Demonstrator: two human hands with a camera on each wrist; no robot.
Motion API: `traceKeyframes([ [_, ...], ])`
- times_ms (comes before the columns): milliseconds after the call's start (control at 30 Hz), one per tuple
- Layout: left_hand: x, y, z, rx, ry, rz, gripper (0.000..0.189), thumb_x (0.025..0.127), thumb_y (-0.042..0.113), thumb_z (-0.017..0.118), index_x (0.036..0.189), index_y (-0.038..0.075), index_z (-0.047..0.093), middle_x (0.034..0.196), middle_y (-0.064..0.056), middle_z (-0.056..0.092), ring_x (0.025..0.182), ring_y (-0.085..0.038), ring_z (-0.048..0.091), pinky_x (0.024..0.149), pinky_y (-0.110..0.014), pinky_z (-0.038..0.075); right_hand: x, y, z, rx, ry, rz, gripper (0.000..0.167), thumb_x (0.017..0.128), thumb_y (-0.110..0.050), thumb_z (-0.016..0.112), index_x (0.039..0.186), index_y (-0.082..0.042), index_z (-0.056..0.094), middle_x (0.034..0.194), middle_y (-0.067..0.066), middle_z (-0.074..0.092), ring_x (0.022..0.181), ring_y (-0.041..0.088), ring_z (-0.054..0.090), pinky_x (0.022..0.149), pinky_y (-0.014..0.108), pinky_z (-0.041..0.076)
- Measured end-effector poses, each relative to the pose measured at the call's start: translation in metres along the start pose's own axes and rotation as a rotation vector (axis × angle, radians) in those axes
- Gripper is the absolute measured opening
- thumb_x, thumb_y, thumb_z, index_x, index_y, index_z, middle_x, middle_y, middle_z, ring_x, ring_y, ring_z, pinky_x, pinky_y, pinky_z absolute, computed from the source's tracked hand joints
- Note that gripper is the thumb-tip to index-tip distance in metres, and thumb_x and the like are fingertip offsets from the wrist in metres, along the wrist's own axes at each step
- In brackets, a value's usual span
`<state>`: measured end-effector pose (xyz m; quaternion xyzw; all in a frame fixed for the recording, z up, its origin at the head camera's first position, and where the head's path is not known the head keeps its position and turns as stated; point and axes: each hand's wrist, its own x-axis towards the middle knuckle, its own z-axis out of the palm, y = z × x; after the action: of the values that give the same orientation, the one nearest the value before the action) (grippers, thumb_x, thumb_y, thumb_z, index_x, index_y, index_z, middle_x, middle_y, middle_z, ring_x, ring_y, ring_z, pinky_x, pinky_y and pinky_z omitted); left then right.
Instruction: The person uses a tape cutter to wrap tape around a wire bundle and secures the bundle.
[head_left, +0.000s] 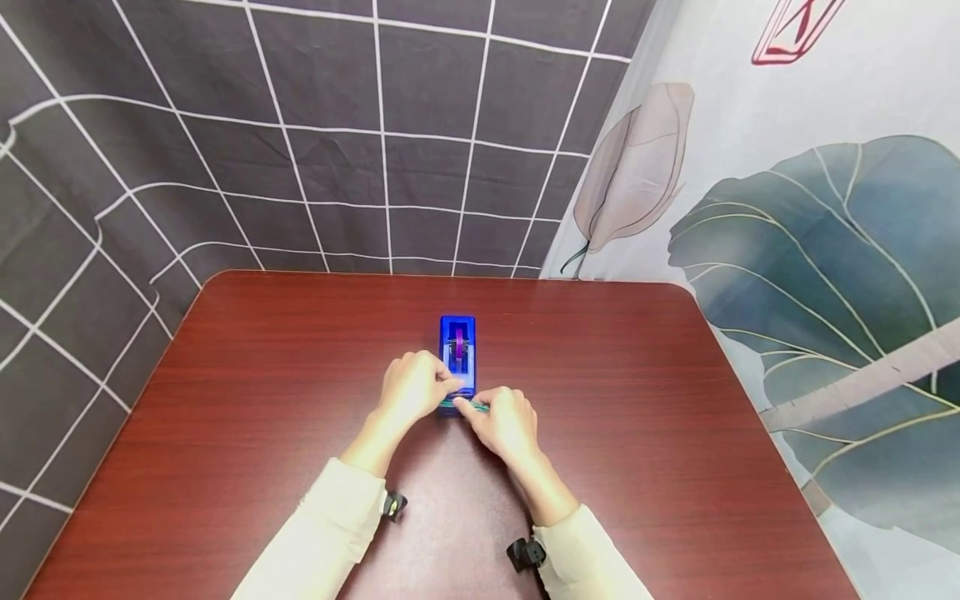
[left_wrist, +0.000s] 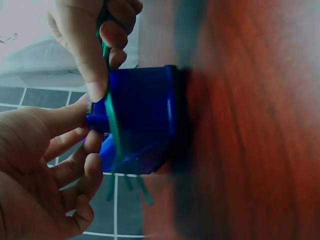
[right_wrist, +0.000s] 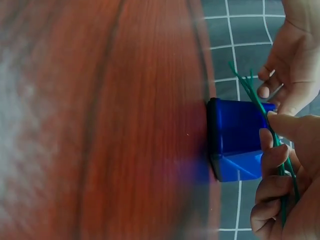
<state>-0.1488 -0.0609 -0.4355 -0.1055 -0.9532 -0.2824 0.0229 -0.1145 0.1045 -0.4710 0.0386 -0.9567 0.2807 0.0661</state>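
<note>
A blue tape dispenser (head_left: 467, 323) with a purple-cored roll (head_left: 460, 343) stands lengthwise on the table. My left hand (head_left: 414, 385) has its thumb and curled fingers about the lip at the dispenser's near end. Whether clear tape lies between those fingertips cannot be made out. Between thumb and fingers, my right hand (head_left: 506, 421) pinches a bundle of thin green strands (right_wrist: 252, 92). The strands cross in front of the dispenser's near end, their loose tips spreading past it in the left wrist view. The other end runs back under the right hand's curled fingers.
A reddish-brown wooden table (head_left: 285, 350) lies under everything. Behind it hangs a dark curtain (head_left: 330, 158) with a white grid, and on the right a white curtain (head_left: 720, 125) printed with leaves. Dark wrist cameras (head_left: 527, 553) sit at both cuffs.
</note>
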Motion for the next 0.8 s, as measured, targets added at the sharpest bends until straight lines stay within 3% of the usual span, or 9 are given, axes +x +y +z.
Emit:
traceKeyframes([
  [167,0.001,-0.001,-0.001,0.012,-0.062,-0.051,0.021,0.084,0.041,0.082,0.070,0.026,0.080,0.072,0.005,0.074,0.065,-0.020,0.065,0.057,-0.033,0.046,-0.005,0.012,0.001,0.008,-0.083,-0.030,0.045,0.087,-0.043,0.078,0.050,-0.025,0.059,0.050,-0.014,0.045,0.052,0.010,0.047,0.050,0.035,0.044],
  [333,-0.002,-0.001,0.002,-0.006,-0.017,-0.039,0.018,0.086,0.040,0.081,0.078,0.024,0.081,0.076,0.004,0.075,0.069,-0.022,0.067,0.062,-0.036,0.048,-0.004,0.014,-0.009,0.098,-0.095,-0.063,0.032,0.090,-0.042,0.076,0.063,-0.023,0.073,0.056,-0.016,0.059,0.058,0.009,0.057,0.057,0.039,0.049],
  [633,-0.023,-0.003,0.007,-0.063,0.168,0.098,0.013,0.091,0.027,0.075,0.093,0.015,0.080,0.087,0.001,0.074,0.081,-0.021,0.068,0.083,-0.045,0.046,-0.007,0.009,-0.023,0.176,-0.176,-0.074,0.020,0.092,-0.034,0.075,0.078,-0.020,0.078,0.056,-0.016,0.058,0.053,0.004,0.051,0.058,0.033,0.047],
  [800,-0.037,-0.004,0.003,-0.107,0.211,0.260,0.006,0.084,0.020,0.082,0.086,0.016,0.078,0.086,0.005,0.071,0.081,-0.017,0.067,0.080,-0.041,0.044,-0.006,0.005,-0.031,0.242,-0.196,-0.087,0.015,0.092,-0.026,0.074,0.081,-0.017,0.079,0.051,-0.015,0.056,0.047,0.003,0.051,0.057,0.030,0.045],
])
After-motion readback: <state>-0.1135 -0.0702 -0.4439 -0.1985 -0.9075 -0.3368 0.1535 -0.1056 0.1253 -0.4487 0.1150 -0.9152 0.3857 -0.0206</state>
